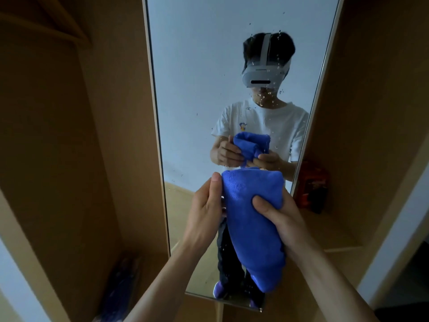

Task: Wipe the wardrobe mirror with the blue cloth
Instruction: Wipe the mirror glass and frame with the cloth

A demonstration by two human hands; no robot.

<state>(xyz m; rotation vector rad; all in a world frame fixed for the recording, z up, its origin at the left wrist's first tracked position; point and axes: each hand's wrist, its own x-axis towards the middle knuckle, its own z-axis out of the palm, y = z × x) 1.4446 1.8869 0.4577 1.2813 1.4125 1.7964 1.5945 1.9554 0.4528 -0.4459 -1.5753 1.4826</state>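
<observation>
Blue cloth bunched up, held in front of the mirror by both hands, near centre of view, hanging down in a long fold toward the mirror's lower edge. Left hand on the cloth's left side, thumb up along its upper left edge, fingers behind the fabric and hidden; grip looks closed on the cloth. Right hand on the right side, thumb pressed into the front of the cloth, fingers wrapped behind; grip clenched on the cloth. Cannot tell if the cloth touches the glass; it looks held off it. Mirror is tall, narrow, light-framed, set in a tan wooden wardrobe, panels on both sides. Glass carries scattered droplets and streaks, densest around upper centre, some lower down. Reflection shows a person in a white t-shirt and dark trousers wearing a white headset, holding the same cloth with both hands at chest height. Right of the mirror, an open wardrobe compartment with a shelf; an orange-red and black object sits on it just beside the mirror frame, blurred, kind unclear. Lower left, a dark bluish item leans in the left compartment, too dim to identify.
</observation>
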